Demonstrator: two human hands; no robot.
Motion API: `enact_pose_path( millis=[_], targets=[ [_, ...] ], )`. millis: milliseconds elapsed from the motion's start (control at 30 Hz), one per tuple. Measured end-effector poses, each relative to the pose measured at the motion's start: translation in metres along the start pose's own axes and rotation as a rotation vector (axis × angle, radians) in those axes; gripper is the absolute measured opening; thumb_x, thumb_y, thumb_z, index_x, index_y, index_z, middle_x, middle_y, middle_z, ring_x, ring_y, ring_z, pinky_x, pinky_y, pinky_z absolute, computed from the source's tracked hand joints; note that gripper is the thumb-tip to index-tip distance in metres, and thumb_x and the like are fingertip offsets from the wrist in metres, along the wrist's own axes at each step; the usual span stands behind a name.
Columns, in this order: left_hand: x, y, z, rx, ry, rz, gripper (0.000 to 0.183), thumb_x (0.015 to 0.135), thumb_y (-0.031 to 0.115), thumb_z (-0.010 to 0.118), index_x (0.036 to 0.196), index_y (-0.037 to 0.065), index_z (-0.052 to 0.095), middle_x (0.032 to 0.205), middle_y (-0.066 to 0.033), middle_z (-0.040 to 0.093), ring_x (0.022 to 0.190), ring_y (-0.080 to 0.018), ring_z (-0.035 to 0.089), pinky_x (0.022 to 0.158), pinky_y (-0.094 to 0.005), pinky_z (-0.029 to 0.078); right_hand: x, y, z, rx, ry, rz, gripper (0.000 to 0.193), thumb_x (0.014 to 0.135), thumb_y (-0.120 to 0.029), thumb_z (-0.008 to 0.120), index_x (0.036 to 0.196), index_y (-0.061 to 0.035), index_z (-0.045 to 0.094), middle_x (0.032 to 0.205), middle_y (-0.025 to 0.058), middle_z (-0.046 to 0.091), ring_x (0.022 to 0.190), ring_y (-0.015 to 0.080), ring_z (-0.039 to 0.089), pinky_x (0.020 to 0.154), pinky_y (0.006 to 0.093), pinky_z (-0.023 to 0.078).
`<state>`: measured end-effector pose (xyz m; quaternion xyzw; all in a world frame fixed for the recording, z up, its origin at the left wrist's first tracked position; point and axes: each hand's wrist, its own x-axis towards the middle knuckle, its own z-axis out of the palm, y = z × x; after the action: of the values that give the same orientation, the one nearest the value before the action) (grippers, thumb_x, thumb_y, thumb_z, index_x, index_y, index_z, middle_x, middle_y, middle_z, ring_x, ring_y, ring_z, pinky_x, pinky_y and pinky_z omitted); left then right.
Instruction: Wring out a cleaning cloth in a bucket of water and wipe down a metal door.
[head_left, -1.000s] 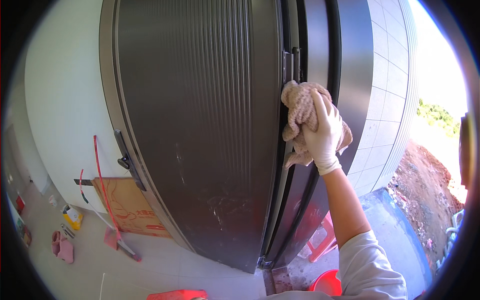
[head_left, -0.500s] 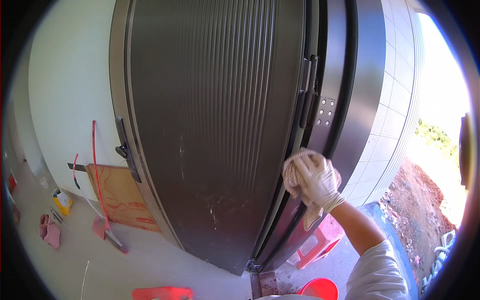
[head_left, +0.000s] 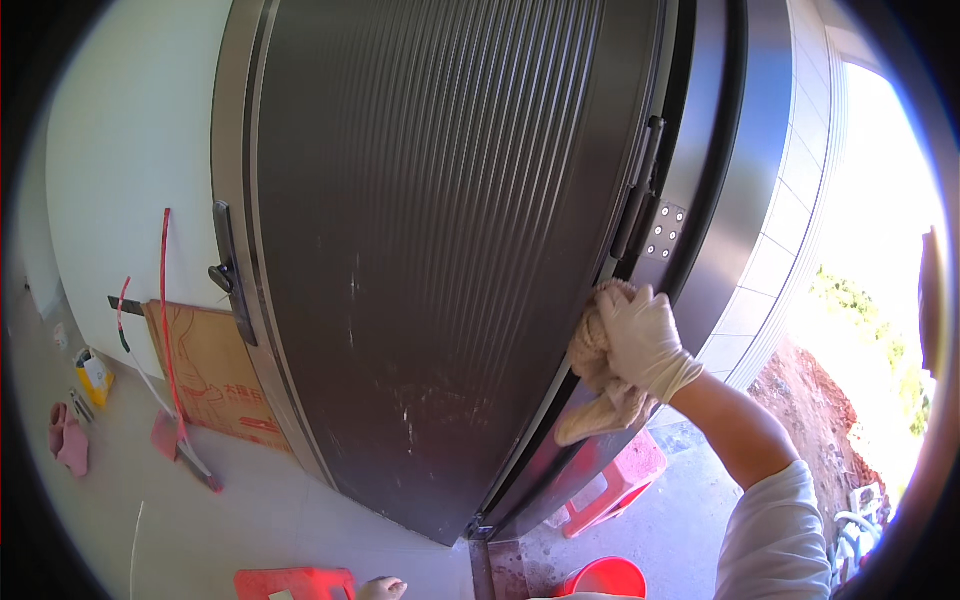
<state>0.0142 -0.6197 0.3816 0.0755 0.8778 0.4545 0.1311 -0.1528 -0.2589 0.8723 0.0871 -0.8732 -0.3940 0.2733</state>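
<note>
One flattened cardboard sheet [head_left: 205, 375] leans upright against the white wall, left of the dark ribbed door and low near the floor. It is a brown rectangle with faint red printing across its lower part. A red-handled tool stands in front of its left edge.

One small carton [head_left: 95, 375] stands on the floor further left, near the wall. It is box-shaped, yellow, with a white panel on its face; the panel's detail is too small to make out.

No signs or screens are visible.
</note>
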Motion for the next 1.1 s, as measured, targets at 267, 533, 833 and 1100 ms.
enact_pose_path(
  millis=[267, 533, 833, 1100],
  targets=[
    [-0.01, -0.026, 0.009, 0.155, -0.085, -0.064, 0.033, 0.084, 0.04, 0.061, 0.096, 0.01, 0.068, 0.094, -0.0161, 0.067, 0.089, -0.0351, 0.063, 0.078, -0.0433, 0.05, 0.009, -0.005, 0.009, -0.031, -0.009, -0.056, 0.042, 0.063, -0.021, 0.067, 0.101, -0.0031, 0.058, 0.096, 0.0078, 0.059, 0.082, 0.0241, 0.055, 0.062, 0.0323, 0.045],
    [0.004, 0.007, -0.012, 0.19, -0.2, -0.243, 0.036, 0.086, 0.045, 0.056, 0.101, 0.015, 0.068, 0.1, -0.0116, 0.068, 0.096, -0.0334, 0.063, 0.083, -0.0396, 0.05, 0.023, 0.018, -0.021, -0.015, -0.039, -0.006, 0.038, 0.066, -0.018, 0.067, 0.1, -0.0021, 0.059, 0.095, 0.009, 0.061, 0.083, 0.0272, 0.057, 0.065, 0.0351, 0.047],
    [-0.041, -0.02, -0.024, 0.177, -0.159, -0.33, 0.032, 0.087, 0.041, 0.059, 0.102, 0.014, 0.068, 0.097, -0.0117, 0.069, 0.093, -0.0288, 0.065, 0.081, -0.0372, 0.051, -0.052, -0.137, 0.103, 0.28, -0.186, -0.212, 0.038, 0.066, -0.026, 0.065, 0.097, -0.0045, 0.062, 0.104, 0.0098, 0.06, 0.087, 0.0259, 0.053, 0.065, 0.0368, 0.044],
    [-0.13, -0.078, -0.041, 0.085, -0.068, -0.384, 0.036, 0.09, 0.044, 0.053, 0.099, 0.011, 0.066, 0.095, -0.0159, 0.067, 0.088, -0.0338, 0.065, 0.076, -0.0437, 0.051, -0.158, -0.31, 0.184, 0.857, -1.092, 0.049, 0.062, 0.072, -0.032, 0.066, 0.128, -0.0121, 0.052, 0.111, 0.0176, 0.064, 0.109, 0.0371, 0.059, 0.091, 0.0429, 0.048]
  ],
)
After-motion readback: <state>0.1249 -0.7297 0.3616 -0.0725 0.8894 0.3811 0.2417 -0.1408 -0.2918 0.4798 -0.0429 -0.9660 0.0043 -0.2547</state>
